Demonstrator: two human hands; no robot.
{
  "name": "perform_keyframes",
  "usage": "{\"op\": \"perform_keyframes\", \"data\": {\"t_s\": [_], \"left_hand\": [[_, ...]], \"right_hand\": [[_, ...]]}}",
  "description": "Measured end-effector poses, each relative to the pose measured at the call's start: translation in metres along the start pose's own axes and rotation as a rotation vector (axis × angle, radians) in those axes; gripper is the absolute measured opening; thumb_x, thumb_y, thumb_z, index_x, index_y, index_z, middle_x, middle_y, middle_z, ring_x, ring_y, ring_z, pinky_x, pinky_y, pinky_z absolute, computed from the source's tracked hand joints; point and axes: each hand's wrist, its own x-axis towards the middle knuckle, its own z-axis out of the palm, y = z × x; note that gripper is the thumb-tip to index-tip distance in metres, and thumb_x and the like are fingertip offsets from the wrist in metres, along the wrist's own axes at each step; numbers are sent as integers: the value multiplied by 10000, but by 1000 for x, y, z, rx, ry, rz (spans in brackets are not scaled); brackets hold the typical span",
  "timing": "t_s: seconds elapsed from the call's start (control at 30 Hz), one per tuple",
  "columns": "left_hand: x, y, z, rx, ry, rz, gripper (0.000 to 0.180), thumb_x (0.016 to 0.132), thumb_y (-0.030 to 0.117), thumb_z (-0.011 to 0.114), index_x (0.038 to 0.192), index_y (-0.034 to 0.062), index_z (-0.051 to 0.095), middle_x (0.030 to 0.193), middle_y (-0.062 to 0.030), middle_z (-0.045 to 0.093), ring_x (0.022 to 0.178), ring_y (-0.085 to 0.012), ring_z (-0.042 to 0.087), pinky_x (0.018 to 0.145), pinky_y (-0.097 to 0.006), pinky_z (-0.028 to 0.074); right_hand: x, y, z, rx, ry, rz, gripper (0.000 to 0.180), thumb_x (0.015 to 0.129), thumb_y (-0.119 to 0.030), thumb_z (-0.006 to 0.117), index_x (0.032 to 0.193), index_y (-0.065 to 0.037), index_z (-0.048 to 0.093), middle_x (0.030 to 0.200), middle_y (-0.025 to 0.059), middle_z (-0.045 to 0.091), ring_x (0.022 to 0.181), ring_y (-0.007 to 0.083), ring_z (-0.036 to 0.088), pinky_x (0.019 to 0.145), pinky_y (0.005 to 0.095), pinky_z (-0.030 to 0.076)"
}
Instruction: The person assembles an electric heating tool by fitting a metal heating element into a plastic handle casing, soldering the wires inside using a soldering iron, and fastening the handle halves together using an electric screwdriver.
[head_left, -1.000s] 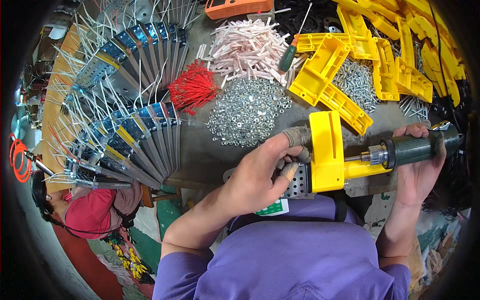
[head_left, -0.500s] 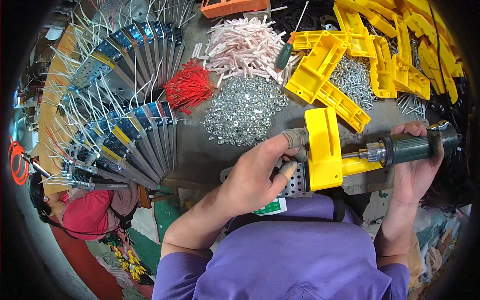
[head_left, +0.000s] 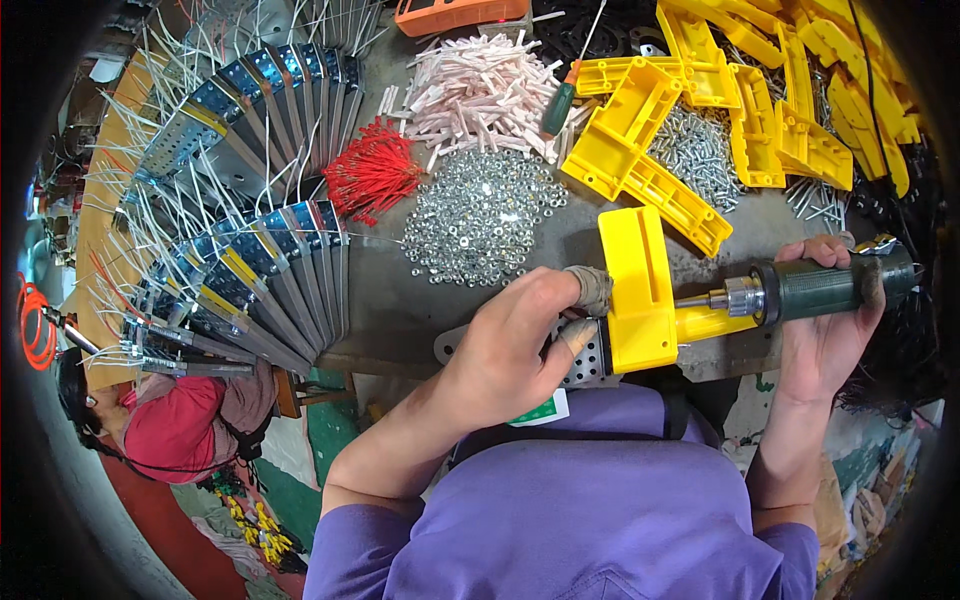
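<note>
My left hand (head_left: 525, 335), with wrapped fingertips, grips a yellow plastic handle (head_left: 637, 290) together with a perforated metal plate (head_left: 588, 362) at its left end. My right hand (head_left: 825, 340) is wrapped around a dark green power screwdriver (head_left: 815, 290) held level. Its silver chuck (head_left: 742, 298) points left, and the bit reaches the right side of the yellow handle. Where the bit's tip meets the handle is hidden. Part of the handle extends to the right beneath the bit.
Silver nuts (head_left: 485, 220), red sleeved pieces (head_left: 372, 172) and pale pink strips (head_left: 475, 95) lie heaped ahead. Yellow handle shells (head_left: 625, 130) and screws (head_left: 695, 150) are at right, near a green screwdriver (head_left: 560, 105). Wired metal assemblies (head_left: 270, 270) stand left; another person (head_left: 180, 425) sits beyond.
The view has shifted slightly, so the bench items appear a little farther left. Both hands keep their grips, with the power screwdriver still against the yellow handle.
</note>
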Motion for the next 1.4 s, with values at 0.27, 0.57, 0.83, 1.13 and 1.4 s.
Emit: {"op": "perform_keyframes", "data": {"t_s": [0.27,0.57,0.83,1.13,1.4], "left_hand": [[5,5,5,-16,38,14,354,749,-87,675,1056,-2,521,933,-130,643,846,-237,650,762,-324,506],[-8,17,-15,-24,-27,-16,411,759,-68,584,1155,-22,489,1117,-174,543,1029,-249,541,926,-350,420],[-41,-10,-32,160,151,21,567,748,-21,629,1240,4,348,1168,-165,401,1082,-246,475,945,-384,416],[-55,-31,-64,579,452,-87,404,762,-58,576,1152,4,489,965,-184,593,874,-348,592,751,-412,481],[-37,-16,-75,825,149,-198,295,810,24,648,1084,16,536,921,-170,624,850,-355,605,724,-398,482]], "right_hand": [[2,1,0,-62,-7,-37,341,808,-171,684,997,17,471,959,74,464,957,204,477,1048,445,322],[-14,-25,1,-20,-117,-34,376,819,-166,640,1054,30,422,1023,105,417,1021,236,436,1088,452,256],[-28,-37,-7,-39,-73,10,333,835,-138,621,1004,-1,368,964,71,363,971,198,408,1076,402,276],[-23,-25,0,-49,-104,59,342,837,-145,626,1014,-2,371,969,76,370,973,199,412,1077,398,269],[-8,-17,9,-47,-88,22,372,827,-161,639,1080,5,422,993,87,413,1000,217,444,1058,446,297]]}}
